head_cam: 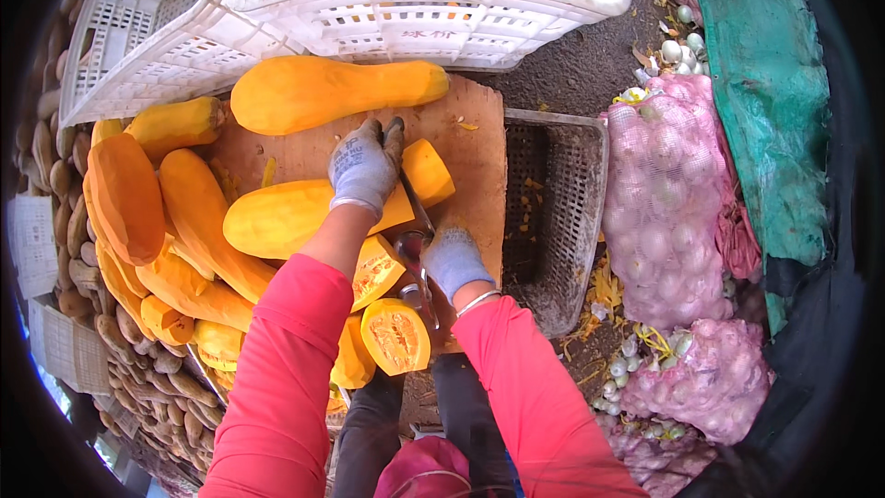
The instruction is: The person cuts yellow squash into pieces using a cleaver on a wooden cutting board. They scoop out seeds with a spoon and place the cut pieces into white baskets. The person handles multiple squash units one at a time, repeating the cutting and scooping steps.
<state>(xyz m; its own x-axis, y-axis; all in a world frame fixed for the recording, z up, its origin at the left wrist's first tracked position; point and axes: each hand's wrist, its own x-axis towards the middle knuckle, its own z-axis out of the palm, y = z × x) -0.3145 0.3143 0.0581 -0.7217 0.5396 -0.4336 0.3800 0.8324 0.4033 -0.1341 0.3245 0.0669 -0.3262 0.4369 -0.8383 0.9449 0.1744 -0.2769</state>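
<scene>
On a wooden board point(477, 152) lies a peeled squash point(283, 218) with a knife blade point(416, 200) set crosswise between its long part and a short end piece point(427, 171). My left hand point(366, 160), in a grey-white work glove with dark fingertips, presses down at the squash beside the blade. My right hand point(456, 259), gloved alike, is closed on the knife's handle end, which the glove hides. Just left of it lie a peeler-like metal tool point(429, 290) and a small glass or metal item I cannot name. Cut squash halves point(395, 337) show their seeds near my legs.
Whole peeled squashes point(339, 90) lie at the board's far edge and in a pile point(207, 221) on the left. White plastic crates point(429, 7) stand beyond. A dark crate point(553, 221) with scraps adjoins the board's right side, beside pink mesh sacks of onions point(664, 207).
</scene>
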